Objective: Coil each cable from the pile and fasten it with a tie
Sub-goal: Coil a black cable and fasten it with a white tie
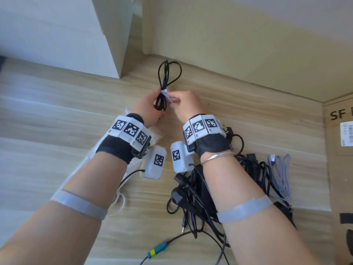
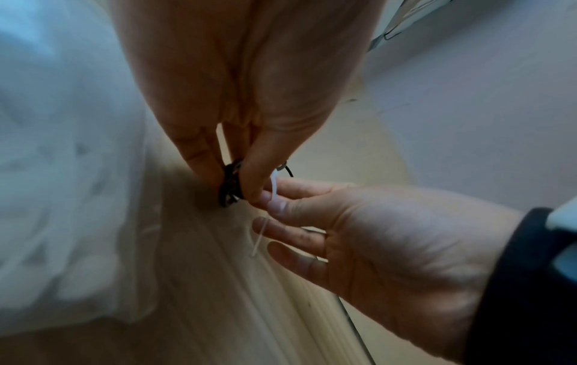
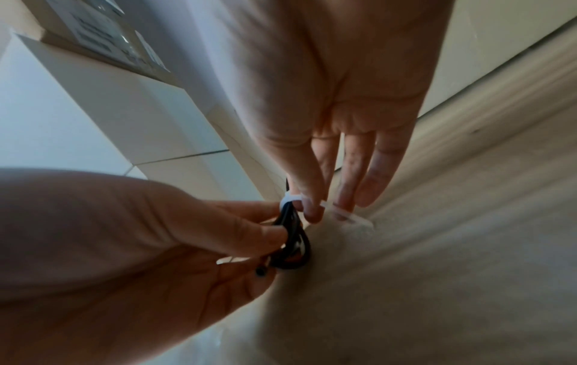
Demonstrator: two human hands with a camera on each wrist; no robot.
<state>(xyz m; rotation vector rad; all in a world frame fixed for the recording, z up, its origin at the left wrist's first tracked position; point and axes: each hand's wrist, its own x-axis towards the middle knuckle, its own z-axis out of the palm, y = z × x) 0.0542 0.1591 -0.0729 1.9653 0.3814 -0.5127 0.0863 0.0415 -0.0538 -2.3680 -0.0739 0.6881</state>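
My left hand (image 1: 152, 103) grips a coiled thin black cable (image 1: 168, 77) by its lower end, and the loops stand up above the fingers. A white zip tie (image 1: 164, 92) is wrapped round the bundle just above that grip. My right hand (image 1: 176, 100) pinches the tie's tail between thumb and forefinger, its other fingers straight. The left wrist view shows my left fingers (image 2: 200, 158) on the cable (image 2: 226, 197) and the tie (image 2: 274, 182). In the right wrist view the tie's loop (image 3: 288, 198) sits on the cable (image 3: 304, 244). A pile of black cables (image 1: 193, 197) lies under my right forearm.
A grey braided cable (image 1: 280, 173) lies right of the pile, and a blue-green plug (image 1: 157, 249) in front of it. A cardboard box (image 1: 338, 169) stands at the right, a white box (image 1: 57, 35) at the back left. A clear plastic bag (image 2: 62, 172) lies under my left wrist.
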